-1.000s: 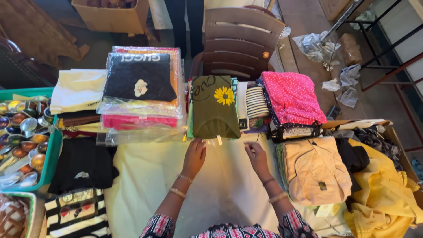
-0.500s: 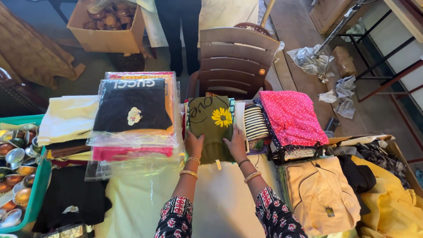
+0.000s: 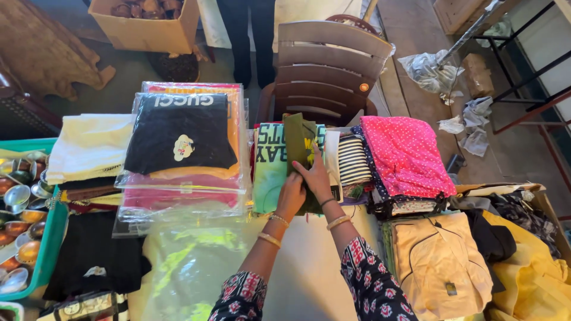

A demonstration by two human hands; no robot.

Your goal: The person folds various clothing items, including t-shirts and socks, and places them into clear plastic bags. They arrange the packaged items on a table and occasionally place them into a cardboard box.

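- Now the olive-green shirt (image 3: 297, 148) stands folded narrow and partly on edge, where half a second ago it lay flat with its yellow flower print facing up; only a sliver of yellow shows on it now.
- Both hands have come together on it: the left hand (image 3: 291, 196) grips its lower edge from beneath, and the right hand (image 3: 315, 175) presses flat on its right face, fingers pointing up and away from the person.
- Lifting the shirt has uncovered a light-green printed shirt (image 3: 269, 166) below it, hidden earlier, on the same middle stack.
- That stack sits between the bagged black shirt (image 3: 181, 134) on its left and the striped garment (image 3: 352, 159) and pink dotted cloth (image 3: 404, 154) on its right, much as before.
- A brown slatted chair (image 3: 333, 59) stands just behind the stack.
- Nearer the person, a peach shirt (image 3: 437, 261) lies to the right, and a clear plastic sheet (image 3: 190, 261) covers the table to the left.
- Whether the left fingers pinch one layer or several is hard to tell, as the right hand hides them.
- Bangles circle both wrists.
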